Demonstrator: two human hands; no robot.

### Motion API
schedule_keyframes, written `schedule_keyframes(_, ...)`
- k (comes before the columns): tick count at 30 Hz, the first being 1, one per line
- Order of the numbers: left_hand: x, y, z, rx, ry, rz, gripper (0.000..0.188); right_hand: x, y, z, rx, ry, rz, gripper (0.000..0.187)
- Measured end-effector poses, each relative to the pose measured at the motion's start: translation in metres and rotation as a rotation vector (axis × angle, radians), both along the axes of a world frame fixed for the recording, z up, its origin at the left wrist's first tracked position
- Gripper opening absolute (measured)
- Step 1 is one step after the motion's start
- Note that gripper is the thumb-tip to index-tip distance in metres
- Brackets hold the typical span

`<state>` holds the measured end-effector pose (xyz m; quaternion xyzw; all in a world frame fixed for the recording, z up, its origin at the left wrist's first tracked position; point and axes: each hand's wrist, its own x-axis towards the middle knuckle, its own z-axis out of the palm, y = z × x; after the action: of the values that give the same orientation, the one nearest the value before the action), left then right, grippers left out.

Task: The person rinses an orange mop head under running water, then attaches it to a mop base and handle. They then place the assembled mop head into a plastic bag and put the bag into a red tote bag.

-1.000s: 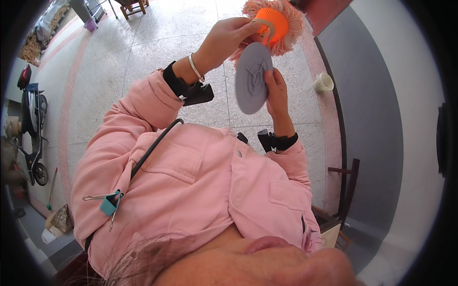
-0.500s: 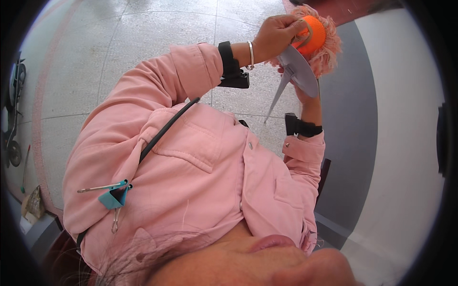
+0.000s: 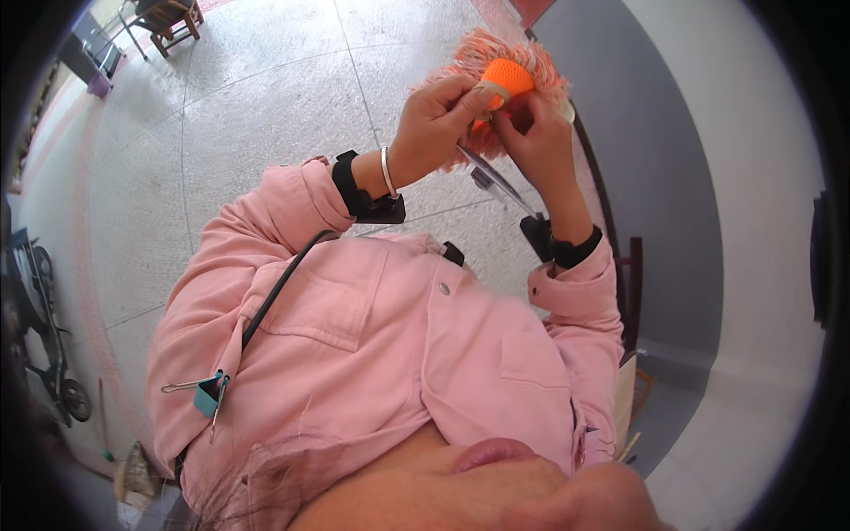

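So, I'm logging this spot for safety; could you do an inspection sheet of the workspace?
Surface: pale speckled floor.
Job's things: fringed yarn piece with orange mesh part; gray disc nearly edge-on, its support unclear.
Clutter: purple container and wooden seat, both away from the work.
Grips: left grip pinches the orange mesh part's edge; right grip is close beside it, closure unclear.
Cables: black cord along the pink jacket, near a teal binder clip.
Surroundings: scooter at left, gray-and-white wall at right.

No text, label, number or sign can be read.
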<state>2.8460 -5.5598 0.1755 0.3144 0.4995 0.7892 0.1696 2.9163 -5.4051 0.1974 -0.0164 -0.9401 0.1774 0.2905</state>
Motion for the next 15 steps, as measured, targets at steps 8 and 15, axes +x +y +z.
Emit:
schedule_keyframes(8,0.002,-0.017,-0.023,0.000,0.111,-0.085,0.017,0.009,0.008,-0.036,-0.038,-0.040,-0.068,0.017)
schedule_keyframes(15,0.015,-0.033,-0.075,-0.218,0.185,-0.218,0.015,0.057,-0.019,-0.115,-0.472,-0.233,-0.055,0.016)
